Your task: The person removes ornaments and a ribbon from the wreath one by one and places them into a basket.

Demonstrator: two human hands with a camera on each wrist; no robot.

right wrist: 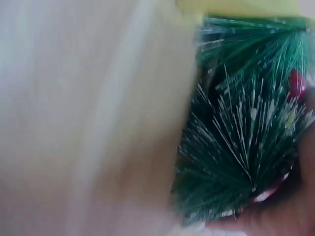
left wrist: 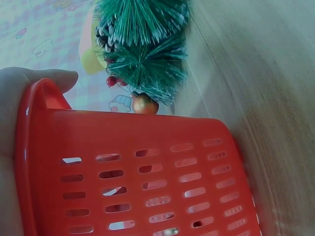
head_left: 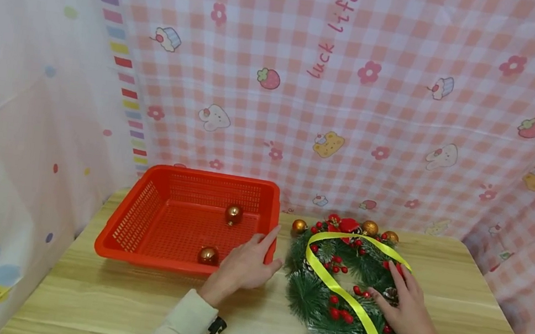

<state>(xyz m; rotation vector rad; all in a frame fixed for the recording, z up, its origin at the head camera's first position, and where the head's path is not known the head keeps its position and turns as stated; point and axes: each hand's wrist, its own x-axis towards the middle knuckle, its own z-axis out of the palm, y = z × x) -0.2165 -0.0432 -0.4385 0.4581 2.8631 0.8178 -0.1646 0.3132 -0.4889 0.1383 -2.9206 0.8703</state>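
Note:
On the left of the table in the head view stands a red plastic basket holding two shiny copper-coloured balls. My left hand grips the basket's right rim near its front corner; the left wrist view shows the hand against the slotted red basket. To the right lies a green Christmas wreath with red berries, pinecones and golden balls. A yellow ribbon lies loosely across it. My right hand holds the wreath's right side, thumb toward the central opening. The right wrist view is blurred over the wreath.
The wooden table carries both things. A pink checked curtain hangs behind the table's far edge, and a pale curtain hangs on the left. A golden ball sits between basket and wreath.

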